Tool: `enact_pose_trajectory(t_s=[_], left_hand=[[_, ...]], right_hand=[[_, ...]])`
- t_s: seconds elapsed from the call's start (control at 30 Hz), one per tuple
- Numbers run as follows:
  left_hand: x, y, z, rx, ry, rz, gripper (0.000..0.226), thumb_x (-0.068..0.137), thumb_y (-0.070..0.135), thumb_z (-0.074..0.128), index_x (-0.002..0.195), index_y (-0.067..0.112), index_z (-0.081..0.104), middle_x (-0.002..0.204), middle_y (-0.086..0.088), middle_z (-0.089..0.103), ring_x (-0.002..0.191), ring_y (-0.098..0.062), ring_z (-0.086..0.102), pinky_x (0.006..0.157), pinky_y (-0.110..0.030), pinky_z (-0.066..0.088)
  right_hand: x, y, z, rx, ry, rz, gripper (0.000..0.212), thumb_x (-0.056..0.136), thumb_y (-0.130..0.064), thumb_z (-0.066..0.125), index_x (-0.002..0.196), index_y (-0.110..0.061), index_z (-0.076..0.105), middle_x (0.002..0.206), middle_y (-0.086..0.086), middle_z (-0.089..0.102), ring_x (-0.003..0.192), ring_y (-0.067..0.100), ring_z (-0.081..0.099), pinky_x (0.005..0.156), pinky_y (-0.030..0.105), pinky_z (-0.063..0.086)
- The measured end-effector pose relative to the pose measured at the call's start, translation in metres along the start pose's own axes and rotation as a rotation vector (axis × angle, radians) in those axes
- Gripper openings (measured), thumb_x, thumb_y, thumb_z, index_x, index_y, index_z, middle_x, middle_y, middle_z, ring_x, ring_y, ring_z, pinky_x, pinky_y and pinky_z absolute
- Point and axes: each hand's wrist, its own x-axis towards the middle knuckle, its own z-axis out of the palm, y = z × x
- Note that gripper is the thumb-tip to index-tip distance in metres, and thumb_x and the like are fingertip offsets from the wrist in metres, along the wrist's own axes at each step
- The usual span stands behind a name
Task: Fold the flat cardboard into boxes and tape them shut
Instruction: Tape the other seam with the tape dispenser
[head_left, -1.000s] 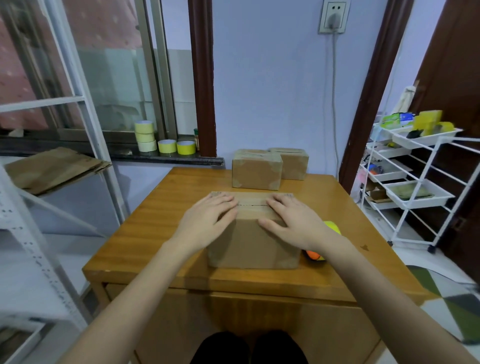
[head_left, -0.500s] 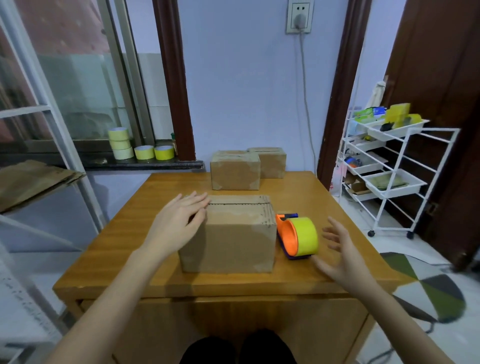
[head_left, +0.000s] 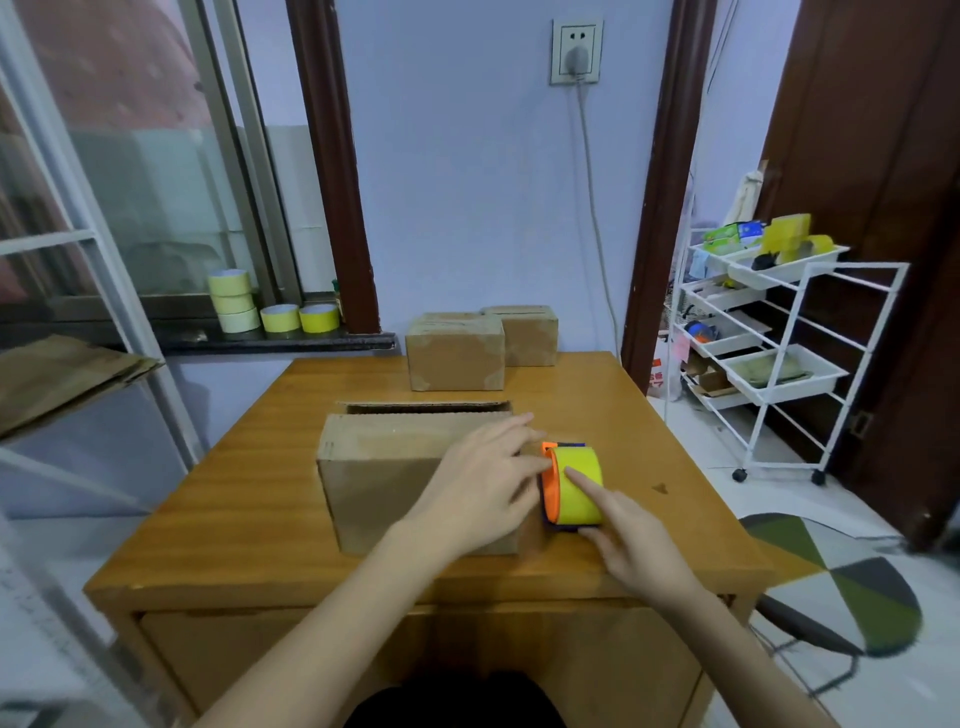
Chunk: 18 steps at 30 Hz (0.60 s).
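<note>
Reaching across the box (head_left: 395, 467), both hands touch the tape dispenser (head_left: 574, 487), fingers seemingly extended, gripping nothing.

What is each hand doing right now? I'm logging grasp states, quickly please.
Left hand: open, fingers reaching to the tape dispenser, over the cardboard box.
Right hand: open, index finger on the yellow tape roll.

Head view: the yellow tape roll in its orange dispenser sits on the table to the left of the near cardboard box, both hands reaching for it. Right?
Not quite. The head view shows the yellow tape roll in its orange dispenser on the wooden table to the right of the near cardboard box, with the left hand and right hand reaching for it.
</note>
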Motion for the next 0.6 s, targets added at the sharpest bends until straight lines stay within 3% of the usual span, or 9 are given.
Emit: enact_pose_trajectory(t_s=[0.1,0.2,0.33,0.4,0.47,0.6], left_hand=[[0.003,0.005,0.008,-0.036,0.017,0.023,0.031,0.082,0.017,0.056,0.109,0.014,0.072,0.12,-0.006,0.065,0.126,-0.025,0.051,0.096,-0.041,0.048],[0.007,0.011,0.011,-0.072,0.012,0.017,0.036,0.087,0.018,0.056,0.122,0.013,0.063,0.13,-0.007,0.058,0.135,-0.022,0.041,0.097,-0.044,0.049],[0.017,0.023,0.002,-0.142,-0.03,-0.081,0.054,0.095,0.036,0.053,0.144,0.022,0.037,0.149,0.006,0.037,0.142,-0.006,0.02,0.112,-0.031,0.031],[0.022,0.03,-0.005,-0.195,-0.027,-0.118,0.057,0.095,0.04,0.052,0.146,0.023,0.033,0.151,0.006,0.035,0.14,-0.006,0.025,0.11,-0.027,0.028],[0.025,0.035,-0.009,-0.274,0.026,-0.111,0.048,0.097,0.038,0.049,0.141,0.02,0.04,0.143,0.003,0.045,0.131,-0.008,0.037,0.105,-0.027,0.034],[0.027,0.039,-0.013,-0.74,0.09,-0.212,0.038,0.1,0.031,0.044,0.137,0.03,0.039,0.132,0.011,0.053,0.121,-0.002,0.048,0.1,-0.027,0.043]], right_hand=[[-0.002,-0.002,-0.017,0.06,0.111,0.053,0.091,0.088,-0.013,0.067,0.138,-0.065,0.012,0.11,0.0,0.064,0.092,0.023,0.063,0.075,0.03,0.05],[0.002,-0.013,-0.043,0.18,0.224,0.081,0.087,0.086,-0.01,0.068,0.137,-0.064,0.022,0.116,-0.006,0.062,0.098,0.021,0.064,0.084,0.044,0.053],[0.011,-0.032,-0.077,0.306,0.343,0.132,0.078,0.087,-0.005,0.065,0.135,-0.057,0.032,0.091,0.009,0.061,0.086,0.02,0.062,0.084,0.041,0.053],[0.015,-0.049,-0.093,0.439,0.368,0.133,0.067,0.088,-0.006,0.063,0.133,-0.048,0.039,0.082,0.012,0.061,0.08,0.022,0.063,0.08,0.039,0.055],[0.019,-0.068,-0.103,0.53,0.399,0.087,0.054,0.086,-0.013,0.061,0.128,-0.043,0.045,0.08,0.01,0.062,0.079,0.027,0.063,0.074,0.038,0.056],[0.028,-0.095,-0.109,0.608,0.416,0.043,0.037,0.088,-0.02,0.058,0.118,-0.042,0.058,0.094,0.014,0.061,0.088,0.036,0.058,0.069,0.04,0.053]])
